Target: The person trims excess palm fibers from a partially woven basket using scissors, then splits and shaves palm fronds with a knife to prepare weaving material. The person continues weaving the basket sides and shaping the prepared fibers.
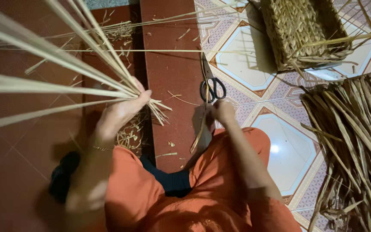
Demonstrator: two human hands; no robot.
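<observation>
My left hand point(123, 109) grips a bundle of long pale straw stalks point(56, 64) that fans out toward the upper left; their cut ends stick out to the right of my fingers. My right hand point(222, 111) rests just below the black handles of a pair of scissors point(211, 86) lying on the red floor, and pinches a thin straw strip point(199, 136) that hangs down toward my orange-clad knee. The scissor blades point away from me.
A woven straw basket point(305, 32) stands at the top right on the patterned tiles. A large heap of dry flat reeds point(357, 146) lies at the right. Straw trimmings point(132, 133) litter the red floor near my left hand. Single long stalks point(151, 50) cross the floor.
</observation>
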